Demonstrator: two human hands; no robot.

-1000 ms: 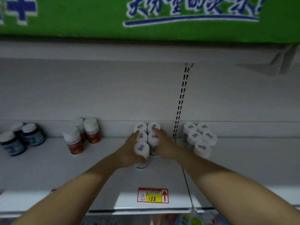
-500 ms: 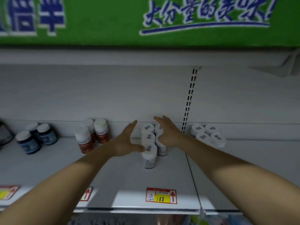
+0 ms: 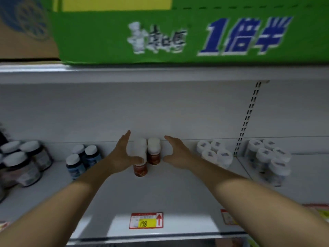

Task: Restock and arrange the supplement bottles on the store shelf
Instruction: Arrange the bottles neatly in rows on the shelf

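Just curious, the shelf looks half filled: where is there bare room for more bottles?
Widest free: the shelf between the red-brown bottles and the price tag. A narrower gap lies between the blue bottles and the left hand. Crowded: the dark jars far left, the white bottles beyond the right hand.

A smooth, matt, pale grey painted-metal shelf [image 3: 178, 193] carries red-brown supplement bottles [image 3: 154, 157] of plastic with matt white plastic caps. The dark jars [image 3: 26, 168] and blue bottles [image 3: 76, 164] have a slight sheen under dull white lids. The white bottles [image 3: 215, 152] look like plain matt plastic. A slotted metal upright [image 3: 247, 118] runs up the back panel. The price tag [image 3: 146, 220] is printed paper. The green carton [image 3: 142, 38] above is printed cardboard.
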